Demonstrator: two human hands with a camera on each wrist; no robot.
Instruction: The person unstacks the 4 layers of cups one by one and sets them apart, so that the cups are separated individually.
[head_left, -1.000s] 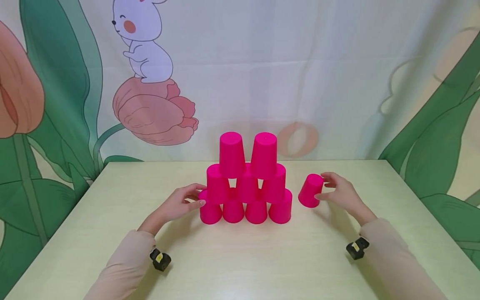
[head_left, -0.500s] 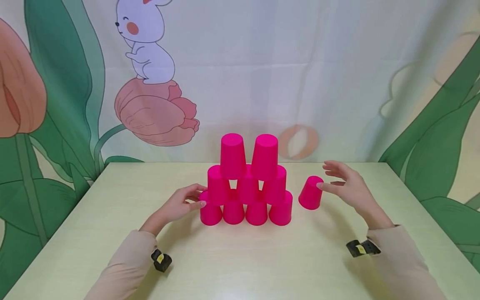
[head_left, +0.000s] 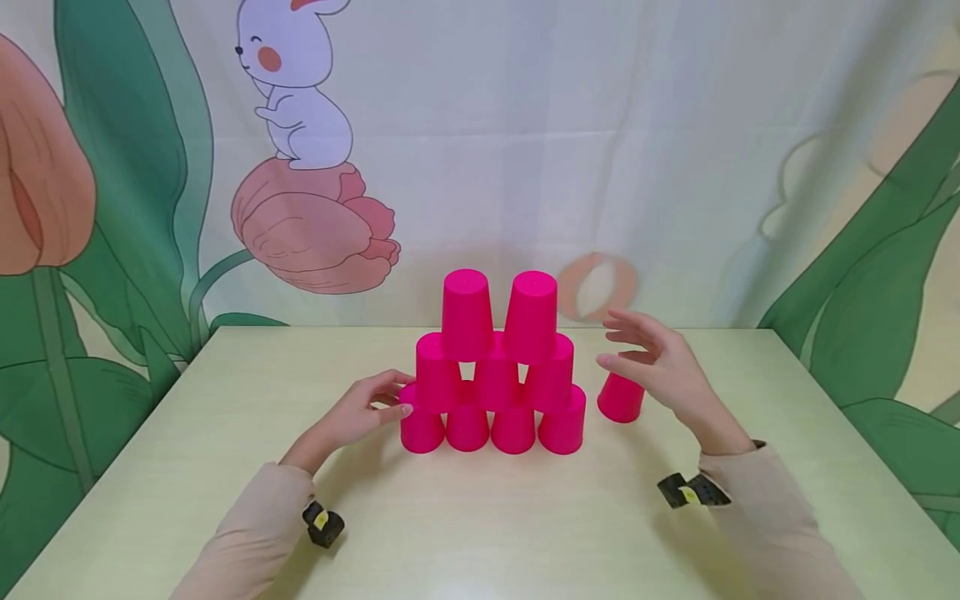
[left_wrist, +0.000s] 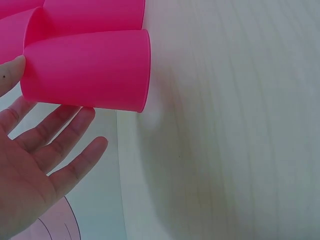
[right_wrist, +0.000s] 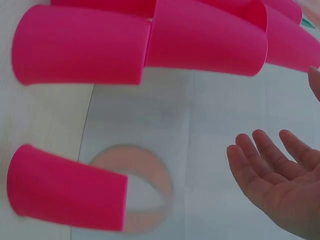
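Observation:
Pink cups stand upside down in a three-tier stack, with two cups side by side at the top. My left hand touches the bottom-left cup. Its thumb rests near that cup's upper edge, and its other fingers are spread out straight along the far side. A lone pink cup stands upside down to the right of the stack. Above it hovers my right hand, partly covering it in the head view. In the right wrist view that hand holds nothing, and the lone cup stands apart from it.
The stack rises from a pale wooden table. Behind the table's back edge hangs a printed curtain with flowers and a rabbit. Each sleeve carries a small black camera, one at the left wrist and one at the right.
My right hand has left the side of the lone cup, risen, and moved left over it. That cup stays where it was, and my left hand keeps its place at the stack.

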